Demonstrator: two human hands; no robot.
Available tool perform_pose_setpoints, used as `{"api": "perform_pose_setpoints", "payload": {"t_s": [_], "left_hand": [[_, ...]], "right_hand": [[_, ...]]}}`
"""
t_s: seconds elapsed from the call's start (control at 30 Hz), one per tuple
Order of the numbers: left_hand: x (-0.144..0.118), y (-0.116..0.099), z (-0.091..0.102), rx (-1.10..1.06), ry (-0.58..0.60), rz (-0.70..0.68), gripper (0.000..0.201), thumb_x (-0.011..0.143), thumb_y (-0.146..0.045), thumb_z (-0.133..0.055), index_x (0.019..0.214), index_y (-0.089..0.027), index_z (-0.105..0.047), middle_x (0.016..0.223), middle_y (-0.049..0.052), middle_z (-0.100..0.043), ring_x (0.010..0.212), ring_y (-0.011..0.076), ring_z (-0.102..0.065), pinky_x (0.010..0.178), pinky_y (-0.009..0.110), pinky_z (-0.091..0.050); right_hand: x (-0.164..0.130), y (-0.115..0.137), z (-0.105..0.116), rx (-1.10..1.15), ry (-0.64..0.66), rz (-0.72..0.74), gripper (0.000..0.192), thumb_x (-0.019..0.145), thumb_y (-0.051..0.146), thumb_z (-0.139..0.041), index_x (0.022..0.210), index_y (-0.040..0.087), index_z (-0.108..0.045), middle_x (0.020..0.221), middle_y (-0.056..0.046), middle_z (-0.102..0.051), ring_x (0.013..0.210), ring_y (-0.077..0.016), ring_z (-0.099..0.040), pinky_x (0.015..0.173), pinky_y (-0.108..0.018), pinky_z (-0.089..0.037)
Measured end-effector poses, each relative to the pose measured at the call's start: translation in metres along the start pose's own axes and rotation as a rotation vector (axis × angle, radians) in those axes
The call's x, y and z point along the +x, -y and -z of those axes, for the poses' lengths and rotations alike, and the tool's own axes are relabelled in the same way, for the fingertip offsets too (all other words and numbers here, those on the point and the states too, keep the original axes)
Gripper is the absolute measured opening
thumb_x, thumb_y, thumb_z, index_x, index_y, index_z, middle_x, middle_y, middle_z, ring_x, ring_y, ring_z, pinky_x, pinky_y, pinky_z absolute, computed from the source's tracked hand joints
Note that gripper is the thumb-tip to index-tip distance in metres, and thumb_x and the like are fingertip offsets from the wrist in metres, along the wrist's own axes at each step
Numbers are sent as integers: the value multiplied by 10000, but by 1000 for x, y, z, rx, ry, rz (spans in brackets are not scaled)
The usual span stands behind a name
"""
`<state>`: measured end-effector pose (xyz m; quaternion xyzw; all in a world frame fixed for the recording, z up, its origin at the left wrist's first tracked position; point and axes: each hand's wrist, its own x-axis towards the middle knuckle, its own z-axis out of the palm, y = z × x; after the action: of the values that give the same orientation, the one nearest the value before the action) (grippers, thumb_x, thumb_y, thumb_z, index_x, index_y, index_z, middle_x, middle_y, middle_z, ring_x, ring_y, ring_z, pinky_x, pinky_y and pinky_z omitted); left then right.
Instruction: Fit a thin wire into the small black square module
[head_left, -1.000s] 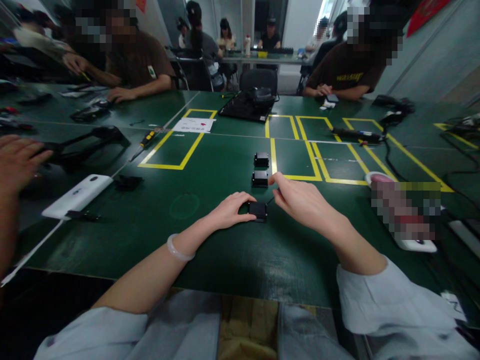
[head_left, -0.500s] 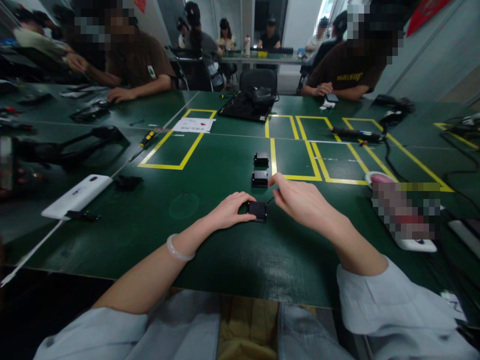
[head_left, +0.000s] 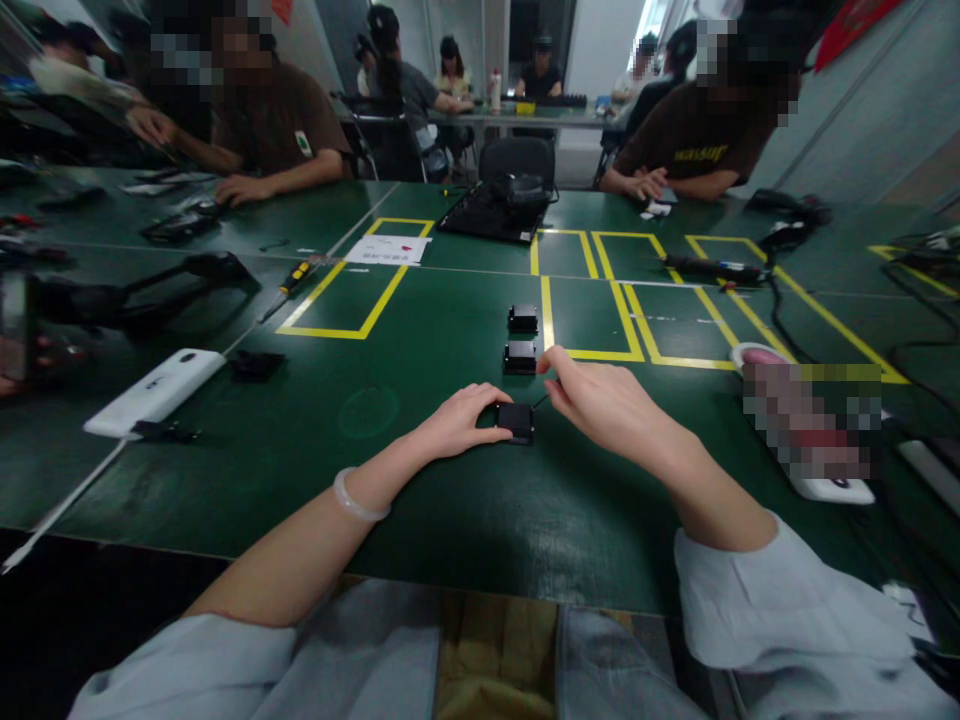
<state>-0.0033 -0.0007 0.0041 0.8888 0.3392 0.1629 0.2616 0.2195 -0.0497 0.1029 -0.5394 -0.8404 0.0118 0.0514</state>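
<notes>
A small black square box (head_left: 517,421) lies on the green table (head_left: 420,500) in front of me. My left hand (head_left: 459,421) grips its left side with thumb and fingers. My right hand (head_left: 600,402) hovers just right of the box, its fingertips pinched on a thin dark tool whose tip points at the box's upper right corner. Two more black boxes, the nearer box (head_left: 520,357) and the farther box (head_left: 523,319), sit in a line beyond it.
Yellow tape rectangles (head_left: 352,300) mark the table. A white flat device (head_left: 154,392) lies at the left, a white device (head_left: 810,430) at the right, a screwdriver (head_left: 289,286) and a black tray (head_left: 496,212) farther off. Other people sit around the table.
A neighbour's hand at the far left edge has withdrawn out of view. My own hands and the black box have stayed in place.
</notes>
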Motion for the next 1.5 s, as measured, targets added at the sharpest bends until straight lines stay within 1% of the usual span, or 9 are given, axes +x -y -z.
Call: {"api": "perform_pose_setpoints", "payload": {"t_s": [0.17,0.33,0.53,0.7,0.83,0.93,1.1,1.27,1.5], "left_hand": [[0,2,-1,-8,-6,-12,401,859,-498,-632,1134,-211,-577,1092,61,-617,1014,242,-561,865,346,-432],[1,1,-1,-5,2,-2,407,861,-500,-626,1144,-212,-575,1099,68,-613,1018,248,-558,862,350,-435],[0,1,0,-6,-1,-5,398,861,-497,-626,1136,-214,-576,1091,61,-611,1012,243,-559,864,348,-435],[0,1,-1,-1,-7,-10,399,859,-495,-629,1134,-211,-580,1089,62,-616,1004,243,-563,857,351,-434],[0,1,-1,-8,-2,-4,399,858,-490,-633,1139,-212,-581,1097,66,-618,1010,245,-562,858,349,-434],[1,1,-1,-7,-6,-6,398,856,-489,-635,1138,-214,-584,1093,63,-620,1006,242,-562,860,349,-434],[1,-1,0,0,-2,-6,390,858,-487,-632,1127,-208,-584,1088,61,-620,1008,244,-563,857,349,-435],[1,-2,1,6,3,-5,402,861,-507,-621,1125,-206,-575,1092,64,-618,1007,245,-562,861,355,-435],[1,1,-1,4,-1,-11,403,864,-513,-614,1129,-211,-578,1100,65,-616,1021,244,-559,882,358,-432]], "right_hand": [[-1,0,-1,47,-33,4,249,975,301,-312,1127,188,-473,867,-47,-697,670,-169,-611,543,-265,-244],[2,1,-1,-42,7,-40,298,993,380,-288,1053,190,-510,787,-56,-691,665,-197,-622,526,-269,-219],[1,0,-2,15,-12,-23,271,967,288,-307,1167,184,-457,836,-44,-696,637,-177,-607,520,-264,-229],[0,-1,-3,53,-55,-16,246,952,281,-334,1145,189,-455,905,-54,-701,669,-168,-610,537,-261,-245],[1,0,-2,4,-40,-36,280,982,377,-311,1083,190,-495,822,-50,-697,669,-184,-616,528,-263,-232],[3,0,-3,-43,-13,-51,308,991,376,-282,1080,188,-509,761,-49,-688,630,-183,-606,513,-265,-216],[3,-2,-7,7,-66,-32,279,960,292,-314,1176,189,-457,846,-41,-698,636,-174,-612,508,-265,-231],[0,-1,-5,29,-71,-21,274,940,257,-320,1164,186,-460,883,-46,-699,660,-174,-617,529,-271,-261],[-2,0,-2,46,-64,50,266,938,229,-338,1170,186,-459,984,-63,-692,706,-171,-624,560,-273,-289]]}}
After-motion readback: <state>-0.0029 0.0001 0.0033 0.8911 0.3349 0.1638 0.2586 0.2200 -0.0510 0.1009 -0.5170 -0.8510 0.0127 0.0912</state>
